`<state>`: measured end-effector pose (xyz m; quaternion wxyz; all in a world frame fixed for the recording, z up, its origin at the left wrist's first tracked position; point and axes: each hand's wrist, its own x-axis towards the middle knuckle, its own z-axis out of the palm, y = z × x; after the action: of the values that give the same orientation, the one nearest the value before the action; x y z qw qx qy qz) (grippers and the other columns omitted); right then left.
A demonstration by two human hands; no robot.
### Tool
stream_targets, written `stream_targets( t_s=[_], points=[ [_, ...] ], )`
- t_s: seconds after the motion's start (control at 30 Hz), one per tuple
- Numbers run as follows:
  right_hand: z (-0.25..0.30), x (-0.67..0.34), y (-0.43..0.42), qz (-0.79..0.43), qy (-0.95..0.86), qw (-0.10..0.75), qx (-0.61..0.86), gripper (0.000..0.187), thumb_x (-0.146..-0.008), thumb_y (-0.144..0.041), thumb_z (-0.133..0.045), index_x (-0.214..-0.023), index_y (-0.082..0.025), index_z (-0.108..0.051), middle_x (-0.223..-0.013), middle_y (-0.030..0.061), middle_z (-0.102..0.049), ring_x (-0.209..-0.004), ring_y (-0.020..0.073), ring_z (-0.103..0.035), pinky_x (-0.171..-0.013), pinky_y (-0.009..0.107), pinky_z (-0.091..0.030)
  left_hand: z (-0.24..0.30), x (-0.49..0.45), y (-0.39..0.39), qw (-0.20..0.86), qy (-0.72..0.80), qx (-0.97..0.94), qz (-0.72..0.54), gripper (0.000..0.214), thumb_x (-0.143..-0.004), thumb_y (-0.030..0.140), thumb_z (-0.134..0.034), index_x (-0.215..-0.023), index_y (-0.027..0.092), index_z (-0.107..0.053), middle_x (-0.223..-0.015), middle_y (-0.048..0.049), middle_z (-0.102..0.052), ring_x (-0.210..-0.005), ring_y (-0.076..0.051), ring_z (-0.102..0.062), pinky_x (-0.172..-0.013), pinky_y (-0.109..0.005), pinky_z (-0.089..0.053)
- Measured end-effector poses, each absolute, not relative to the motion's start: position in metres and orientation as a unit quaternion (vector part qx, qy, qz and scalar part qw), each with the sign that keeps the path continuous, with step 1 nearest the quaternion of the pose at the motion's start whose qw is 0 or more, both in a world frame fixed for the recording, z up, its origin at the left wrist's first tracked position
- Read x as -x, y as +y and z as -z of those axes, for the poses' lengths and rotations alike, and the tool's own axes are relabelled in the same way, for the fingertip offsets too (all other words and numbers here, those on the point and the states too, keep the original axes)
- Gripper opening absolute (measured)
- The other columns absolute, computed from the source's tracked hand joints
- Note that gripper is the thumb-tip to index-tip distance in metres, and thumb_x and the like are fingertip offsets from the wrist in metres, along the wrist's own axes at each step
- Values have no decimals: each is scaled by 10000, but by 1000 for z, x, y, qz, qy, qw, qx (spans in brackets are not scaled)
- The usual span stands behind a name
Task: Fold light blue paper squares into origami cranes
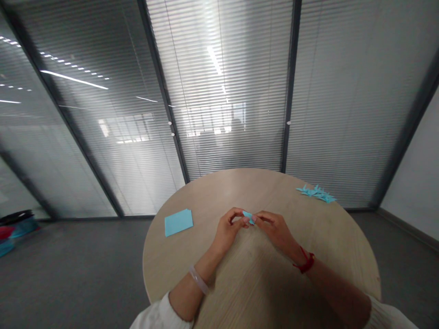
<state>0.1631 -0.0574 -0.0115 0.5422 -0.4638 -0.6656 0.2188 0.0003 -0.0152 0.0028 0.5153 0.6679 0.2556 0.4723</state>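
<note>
Between my two hands, over the middle of the round table, is a small folded piece of blue paper (247, 214). My left hand (230, 225) pinches its left side with thumb and fingers. On the other side, the fingertips of my right hand (274, 227) close on its right edge. Part of the paper is hidden behind the fingers, so its exact folded shape does not show. To the left lies a stack of flat blue paper sheets (179, 222). A pile of small folded blue paper pieces (316, 193) rests near the far right edge.
The round wooden table (240, 183) stands close to a glass wall with closed blinds (233, 151). Grey floor (103, 265) surrounds it. Blue, red and black objects (17, 226), not clear in kind, are on the floor at far left.
</note>
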Motion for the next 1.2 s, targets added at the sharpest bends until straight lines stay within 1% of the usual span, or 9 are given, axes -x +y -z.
stream_targets(
  t_s=[0.17, 0.27, 0.37, 0.53, 0.67, 0.77, 0.97, 1.1, 1.2],
  points=[
    [9, -162, -59, -223, -675, 537, 454, 284, -877, -401, -514, -831, -204, -713, -842, 47, -726, -790, 190, -651, -745, 265, -477, -2, -1, -15, 515, 256, -666, -475, 250, -719, 388, -706, -798, 163, -631, -787, -22, -621, -703, -148, -584, -665, -269, -514],
    [7, -161, -60, -233, -686, 528, 444, 266, -851, -427, -554, -880, -219, -717, -878, 45, -731, -829, 202, -660, -792, 284, -484, -3, -1, -15, 510, 266, -661, -481, 258, -711, 394, -711, -795, 166, -625, -784, -18, -620, -720, -151, -584, -662, -261, -514],
    [8, -161, -59, -237, -684, 524, 449, 262, -833, -433, -576, -907, -228, -722, -899, 45, -734, -846, 208, -665, -799, 289, -487, -4, -1, -17, 507, 272, -658, -485, 249, -706, 383, -717, -787, 167, -624, -771, -11, -619, -704, -142, -586, -662, -255, -506],
    [10, -162, -55, -272, -670, 525, 450, 293, -856, -438, -535, -876, -219, -728, -897, 48, -736, -853, 207, -661, -793, 285, -480, -7, -1, -18, 511, 267, -657, -486, 227, -692, 357, -728, -767, 167, -629, -746, -3, -622, -680, -137, -588, -669, -257, -492],
    [10, -163, -53, -328, -653, 529, 431, 303, -834, -448, -559, -848, -194, -724, -866, 52, -737, -834, 209, -662, -769, 282, -487, -7, -1, -18, 509, 276, -657, -483, 223, -693, 354, -726, -765, 163, -636, -731, -5, -626, -677, -141, -588, -672, -258, -488],
    [10, -163, -53, -338, -645, 534, 430, 328, -834, -464, -552, -814, -184, -721, -837, 54, -735, -810, 208, -661, -755, 284, -488, -7, 0, -17, 511, 269, -660, -481, 213, -707, 350, -716, -765, 161, -637, -732, -8, -628, -670, -140, -590, -663, -256, -486],
    [13, -163, -53, -303, -658, 532, 439, 362, -875, -463, -494, -796, -181, -706, -807, 48, -728, -783, 194, -656, -736, 265, -477, -4, -1, -16, 506, 274, -663, -478, 210, -728, 357, -696, -793, 168, -632, -755, -8, -634, -667, -137, -595, -652, -254, -491],
    [17, -163, -52, -240, -680, 516, 462, 353, -911, -427, -457, -820, -183, -695, -801, 46, -721, -766, 181, -652, -709, 247, -464, -3, -2, -17, 497, 289, -657, -488, 241, -705, 342, -713, -849, 170, -627, -791, -16, -639, -695, -144, -608, -638, -244, -492],
    [20, -162, -52, -197, -693, 513, 467, 333, -921, -401, -455, -825, -184, -688, -801, 44, -716, -751, 173, -650, -697, 242, -461, -4, -2, -19, 474, 310, -664, -489, 242, -693, 339, -724, -840, 169, -635, -813, -17, -648, -732, -150, -617, -643, -234, -479]
  ],
)
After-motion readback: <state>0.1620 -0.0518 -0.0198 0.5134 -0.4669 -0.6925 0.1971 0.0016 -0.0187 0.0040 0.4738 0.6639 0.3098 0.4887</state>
